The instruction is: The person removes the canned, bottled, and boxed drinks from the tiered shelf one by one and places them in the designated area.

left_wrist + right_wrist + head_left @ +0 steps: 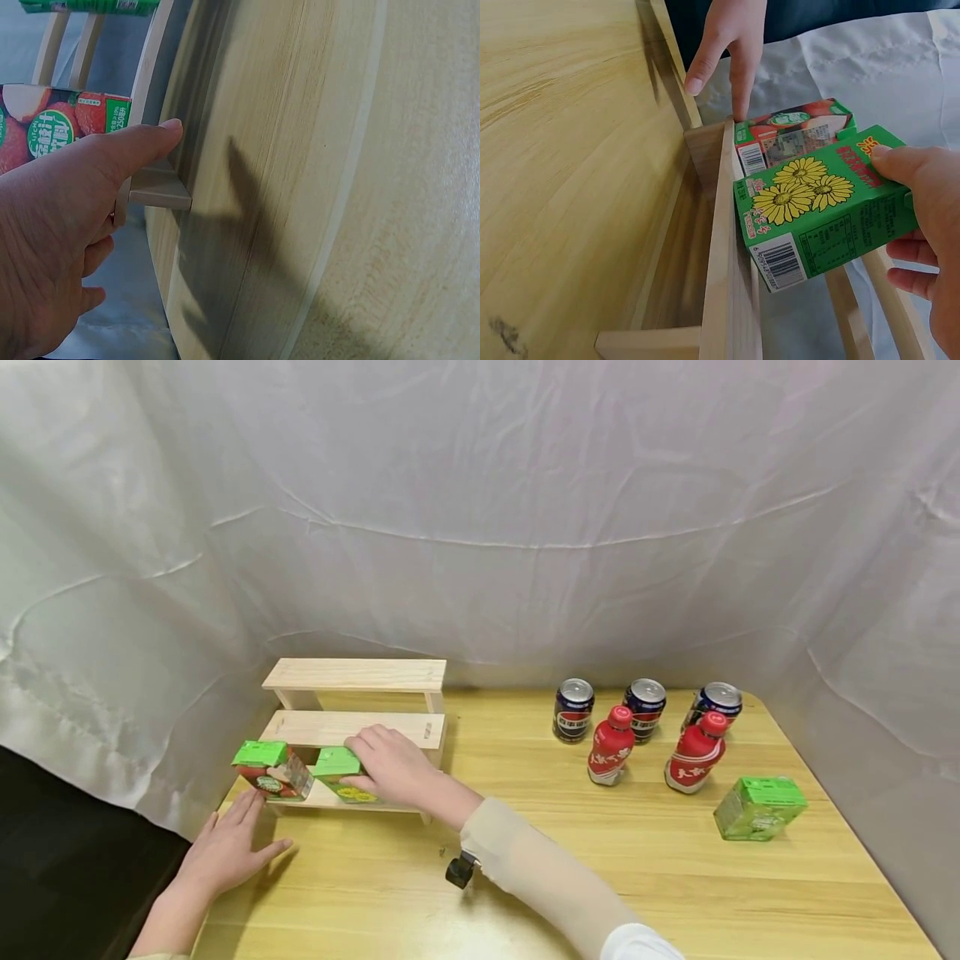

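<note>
My right hand (pixel 393 767) grips a green drink carton with yellow flowers (pixel 817 214) at its upper end, thumb on one side and fingers on the other. That carton stands over the lowest step of a three-step wooden rack (pixel 322 727), its bottom end at the step's front edge in the right wrist view. To its left, a lychee juice carton (pixel 273 772) with a green top sits on the same step. My left hand (pixel 225 852) is in front of the rack's left end, fingers extended and fingertips right by the lychee carton's base, thumb spread out to the side.
On the right of the wooden table (pixel 525 827) stand three dark blue cans (pixel 574 714), two red bottles (pixel 611 747) and another green carton (pixel 759 810). Pale cloth (pixel 510 510) hangs behind and at both sides. Black fabric (pixel 67 860) lies at lower left.
</note>
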A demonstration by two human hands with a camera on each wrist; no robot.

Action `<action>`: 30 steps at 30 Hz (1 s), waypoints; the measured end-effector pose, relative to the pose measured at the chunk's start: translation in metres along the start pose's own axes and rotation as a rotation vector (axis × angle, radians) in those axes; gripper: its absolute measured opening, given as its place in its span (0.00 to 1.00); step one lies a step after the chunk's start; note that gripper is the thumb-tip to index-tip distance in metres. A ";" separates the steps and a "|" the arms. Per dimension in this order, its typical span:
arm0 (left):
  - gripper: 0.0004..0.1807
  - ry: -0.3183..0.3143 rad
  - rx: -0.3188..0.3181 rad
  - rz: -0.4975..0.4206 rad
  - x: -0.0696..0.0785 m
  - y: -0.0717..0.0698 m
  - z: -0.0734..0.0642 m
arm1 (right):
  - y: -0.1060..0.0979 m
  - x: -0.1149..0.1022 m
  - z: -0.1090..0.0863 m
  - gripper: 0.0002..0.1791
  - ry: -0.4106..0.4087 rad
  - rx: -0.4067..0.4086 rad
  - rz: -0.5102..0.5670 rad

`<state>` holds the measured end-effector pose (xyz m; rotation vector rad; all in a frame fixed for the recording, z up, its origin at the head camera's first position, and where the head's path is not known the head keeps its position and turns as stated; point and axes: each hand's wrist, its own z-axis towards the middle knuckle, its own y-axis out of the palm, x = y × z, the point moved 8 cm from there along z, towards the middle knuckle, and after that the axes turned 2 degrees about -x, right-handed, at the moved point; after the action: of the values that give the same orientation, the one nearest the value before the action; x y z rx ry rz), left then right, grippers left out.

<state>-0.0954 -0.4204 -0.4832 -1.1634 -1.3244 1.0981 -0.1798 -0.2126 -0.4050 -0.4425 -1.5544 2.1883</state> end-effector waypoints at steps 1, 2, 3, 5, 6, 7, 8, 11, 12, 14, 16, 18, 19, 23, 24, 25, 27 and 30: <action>0.56 -0.001 -0.003 -0.001 0.000 0.000 0.000 | -0.001 0.001 -0.002 0.32 -0.001 0.006 0.003; 0.56 -0.001 -0.005 -0.002 0.000 0.000 0.000 | -0.003 0.002 -0.004 0.32 -0.004 0.014 0.008; 0.56 -0.002 -0.006 -0.004 0.000 0.001 -0.001 | -0.005 0.002 -0.006 0.32 -0.004 0.021 0.013; 0.56 -0.001 -0.007 -0.006 0.000 0.000 -0.001 | -0.009 0.004 -0.011 0.32 -0.005 0.036 0.020; 0.56 -0.001 -0.006 -0.006 0.001 0.000 -0.001 | -0.011 0.005 -0.013 0.32 -0.007 0.046 0.019; 0.56 0.000 -0.005 -0.006 0.001 0.000 -0.001 | -0.014 0.006 -0.016 0.32 -0.010 0.058 0.019; 0.56 0.000 -0.004 -0.005 0.001 -0.001 -0.001 | -0.015 0.007 -0.018 0.32 -0.011 0.069 0.019; 0.56 -0.001 -0.003 -0.005 0.002 -0.002 -0.002 | -0.022 0.010 -0.025 0.31 -0.014 0.103 0.019; 0.56 -0.001 -0.002 -0.005 0.003 -0.002 -0.002 | -0.023 0.011 -0.027 0.31 -0.014 0.114 0.021; 0.56 -0.003 -0.003 -0.007 0.003 -0.002 -0.002 | -0.027 0.014 -0.031 0.31 -0.015 0.132 0.034; 0.56 -0.004 -0.004 -0.008 0.003 -0.002 -0.002 | -0.031 0.016 -0.036 0.30 -0.018 0.149 0.043; 0.57 -0.004 -0.005 -0.008 0.003 -0.002 -0.002 | -0.035 0.018 -0.041 0.30 -0.025 0.166 0.055; 0.57 -0.003 -0.007 -0.007 0.003 -0.002 -0.001 | -0.037 0.020 -0.043 0.30 -0.027 0.173 0.060; 0.56 -0.001 -0.009 -0.008 0.003 -0.001 -0.001 | -0.045 0.025 -0.055 0.29 -0.040 0.198 0.074; 0.56 -0.001 -0.009 -0.009 0.003 -0.001 -0.001 | -0.047 0.026 -0.058 0.29 -0.042 0.203 0.072; 0.56 0.000 -0.010 -0.009 0.003 -0.001 -0.001 | -0.048 0.028 -0.061 0.29 -0.043 0.208 0.072; 0.56 0.000 -0.012 -0.011 0.003 -0.001 -0.001 | -0.052 0.031 -0.068 0.29 -0.049 0.220 0.066; 0.56 -0.002 -0.016 -0.016 0.002 -0.001 -0.001 | -0.057 0.036 -0.077 0.29 -0.053 0.238 0.066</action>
<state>-0.0943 -0.4182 -0.4822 -1.1624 -1.3440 1.0791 -0.1651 -0.1157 -0.3765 -0.3677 -1.3001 2.4165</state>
